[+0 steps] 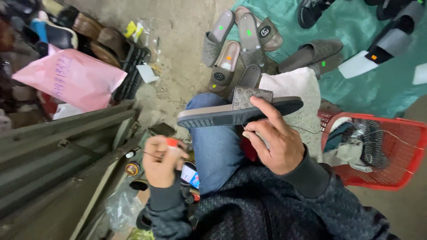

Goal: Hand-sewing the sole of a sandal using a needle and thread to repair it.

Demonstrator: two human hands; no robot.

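A grey slide sandal with a patterned strap lies on its side across my knee in blue jeans, its dark sole edge facing me. My right hand grips it from below, with the index finger stretched over the strap and the thumb near the sole edge. My left hand is closed to the left of the knee around a small tool with a red tip. A thin dark thread runs by its fingers. A short gap separates the left hand from the sandal.
Several similar grey slide sandals lie on the concrete floor ahead, partly on a green tarp. A white cloth covers my other leg. A red plastic basket stands at right. At left are a pink bag and grey metal panels.
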